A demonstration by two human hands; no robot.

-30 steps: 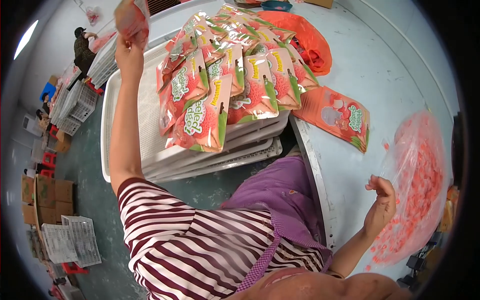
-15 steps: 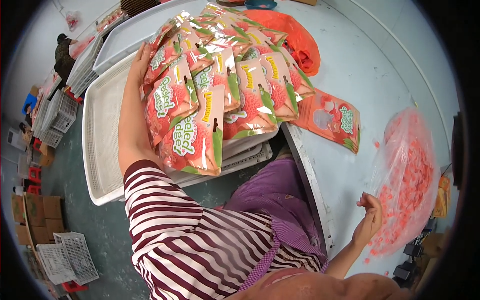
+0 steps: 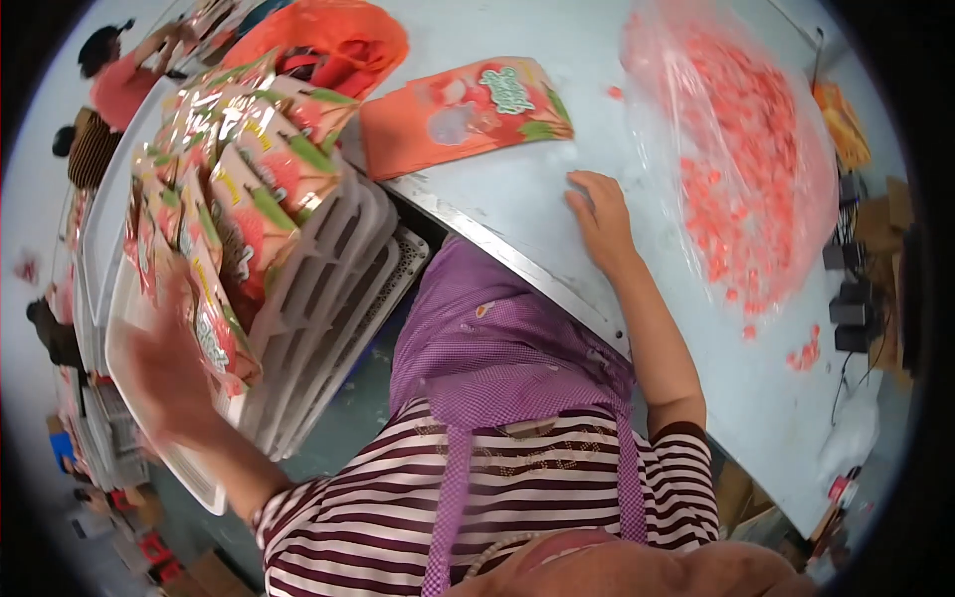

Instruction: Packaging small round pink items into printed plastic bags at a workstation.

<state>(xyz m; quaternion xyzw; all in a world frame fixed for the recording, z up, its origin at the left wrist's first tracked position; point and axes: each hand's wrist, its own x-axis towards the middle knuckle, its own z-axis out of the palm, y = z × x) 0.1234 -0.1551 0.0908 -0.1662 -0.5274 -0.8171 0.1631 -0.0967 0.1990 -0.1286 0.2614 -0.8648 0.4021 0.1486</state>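
Observation:
Smeared by motion, my left hand [image 3: 164, 348] is over the white tray [image 3: 189, 476], close against the near side of the filled pouches [image 3: 264, 194]. I cannot make out its fingers. These glossy pink and green pouches with fruit pictures lean together in a heap in the tray. My right hand [image 3: 602, 221] hovers at the table's near side, its fingers loosely bent apart from the thumb and nothing between them. Beyond it lies a flat stack of orange-red pouches [image 3: 398, 129]. To its right rests a big clear plastic bag [image 3: 647, 129] of small pinkish-red pieces.
More white trays [image 3: 328, 298] are stacked under the filled one. An orange-red plastic bag [image 3: 373, 45] sits at the table's far edge. Loose pink pieces [image 3: 804, 348] lie beside the clear bag. Other people [image 3: 124, 95] work at the far left.
My view has turned to the right. My left hand has come back from the far side of the pouch heap toward me. My right hand has moved closer to the flat pouches.

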